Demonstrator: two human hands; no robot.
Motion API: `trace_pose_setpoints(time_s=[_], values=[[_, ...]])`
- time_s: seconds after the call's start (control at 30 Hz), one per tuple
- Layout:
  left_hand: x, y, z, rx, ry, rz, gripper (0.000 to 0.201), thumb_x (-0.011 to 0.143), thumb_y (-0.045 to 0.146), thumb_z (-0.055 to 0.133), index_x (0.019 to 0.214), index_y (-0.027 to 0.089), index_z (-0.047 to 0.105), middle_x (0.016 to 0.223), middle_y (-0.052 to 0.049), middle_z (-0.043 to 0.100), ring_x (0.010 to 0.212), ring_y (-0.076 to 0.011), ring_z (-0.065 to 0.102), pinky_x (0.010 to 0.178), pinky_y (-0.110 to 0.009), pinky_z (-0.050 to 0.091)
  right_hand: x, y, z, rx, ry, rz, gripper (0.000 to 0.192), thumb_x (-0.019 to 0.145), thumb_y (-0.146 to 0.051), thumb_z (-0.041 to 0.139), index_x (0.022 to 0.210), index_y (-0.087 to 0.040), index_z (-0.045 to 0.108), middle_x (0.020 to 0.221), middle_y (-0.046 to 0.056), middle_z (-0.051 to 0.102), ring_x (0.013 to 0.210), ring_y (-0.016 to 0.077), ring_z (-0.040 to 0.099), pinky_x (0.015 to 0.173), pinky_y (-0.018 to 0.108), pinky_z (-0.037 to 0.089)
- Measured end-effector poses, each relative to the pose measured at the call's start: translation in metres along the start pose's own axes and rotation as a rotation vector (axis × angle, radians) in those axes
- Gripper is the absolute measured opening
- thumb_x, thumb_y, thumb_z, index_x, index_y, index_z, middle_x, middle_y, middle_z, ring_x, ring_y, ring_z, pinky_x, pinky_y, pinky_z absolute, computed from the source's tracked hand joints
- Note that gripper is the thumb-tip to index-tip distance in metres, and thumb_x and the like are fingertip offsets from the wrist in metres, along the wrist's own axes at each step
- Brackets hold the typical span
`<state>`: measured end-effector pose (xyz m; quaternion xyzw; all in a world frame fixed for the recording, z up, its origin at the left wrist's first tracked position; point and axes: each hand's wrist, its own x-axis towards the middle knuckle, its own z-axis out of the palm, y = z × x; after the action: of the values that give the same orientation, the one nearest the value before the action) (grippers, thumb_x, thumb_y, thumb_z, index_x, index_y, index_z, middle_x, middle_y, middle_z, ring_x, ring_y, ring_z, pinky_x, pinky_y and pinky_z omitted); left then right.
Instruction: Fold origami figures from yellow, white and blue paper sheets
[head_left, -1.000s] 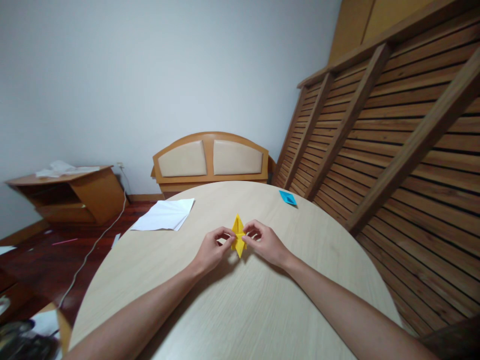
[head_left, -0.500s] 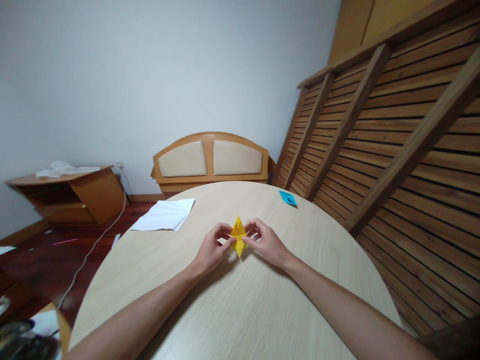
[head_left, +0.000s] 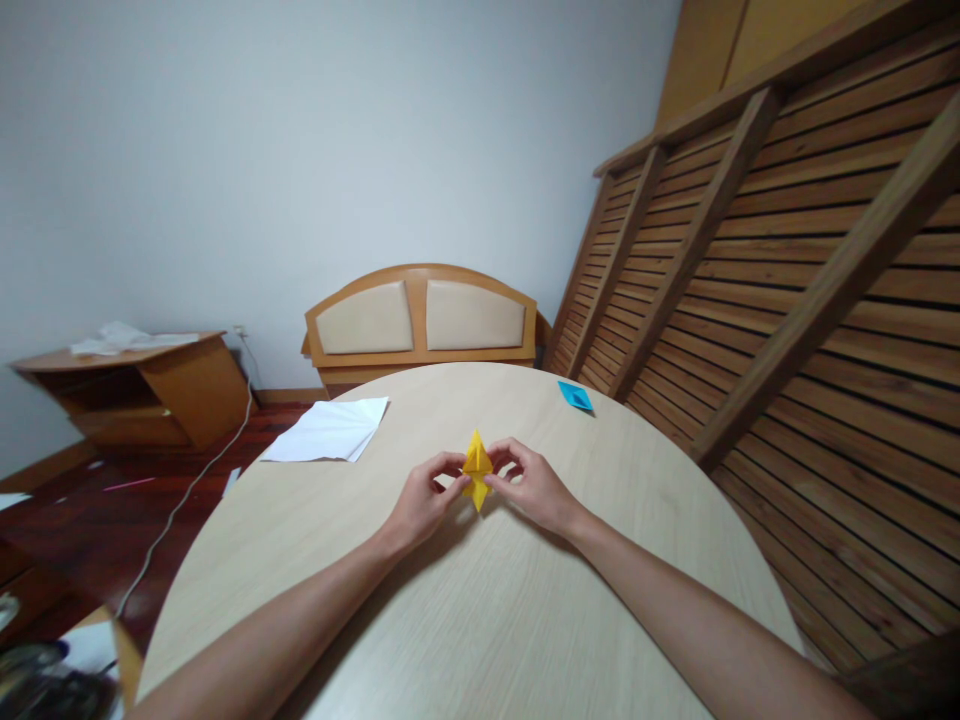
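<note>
A small folded piece of yellow origami paper (head_left: pixel 478 463), pointed at top and bottom, is held just above the middle of the round table (head_left: pixel 480 600). My left hand (head_left: pixel 429 495) pinches its left side between thumb and fingers. On the right side, my right hand (head_left: pixel 534 485) grips it the same way, thumb in front. A crease runs across its middle between the two thumbs. Parts of its side corners are hidden by my fingertips.
White paper sheets (head_left: pixel 326 430) lie at the table's left edge. A folded blue paper (head_left: pixel 575 396) rests near the far right edge. Beyond stands a headboard (head_left: pixel 420 310); slatted wood panels (head_left: pixel 712 300) lean along the right. A cable (head_left: pixel 195 490) crosses the floor.
The upper part of the yellow paper has shifted slightly, its folds tilting a little between my fingers. Both hands stay in nearly the same place.
</note>
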<state>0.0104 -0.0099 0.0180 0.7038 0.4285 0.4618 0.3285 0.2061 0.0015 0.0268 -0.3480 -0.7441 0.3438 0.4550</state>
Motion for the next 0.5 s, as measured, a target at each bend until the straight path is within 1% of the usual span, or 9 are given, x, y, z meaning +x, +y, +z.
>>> trace_pose_setpoints(time_s=[0.2,0.5], values=[[-0.0007,0.0035,-0.0010,0.019,0.011,0.037,0.023,0.080,0.032,0.067,0.100,0.020,0.072,0.100,-0.008,0.072,0.088,-0.0209,0.065,0.062,-0.025,0.048,0.0011,0.0037,0.0000,-0.038,0.000,0.000,0.021,0.080,-0.021,0.065,0.101,-0.019,0.068,0.099,0.005,0.070,0.087,0.0172,0.063,0.071,0.029,0.050],[-0.0006,0.0071,-0.0031,0.041,0.008,0.081,0.024,0.081,0.032,0.066,0.102,0.022,0.073,0.102,-0.008,0.072,0.089,-0.0206,0.065,0.064,-0.025,0.048,0.0028,0.0040,0.0003,-0.048,0.013,-0.022,0.022,0.078,-0.023,0.067,0.100,-0.019,0.070,0.097,0.006,0.071,0.087,0.0185,0.064,0.074,0.031,0.052]])
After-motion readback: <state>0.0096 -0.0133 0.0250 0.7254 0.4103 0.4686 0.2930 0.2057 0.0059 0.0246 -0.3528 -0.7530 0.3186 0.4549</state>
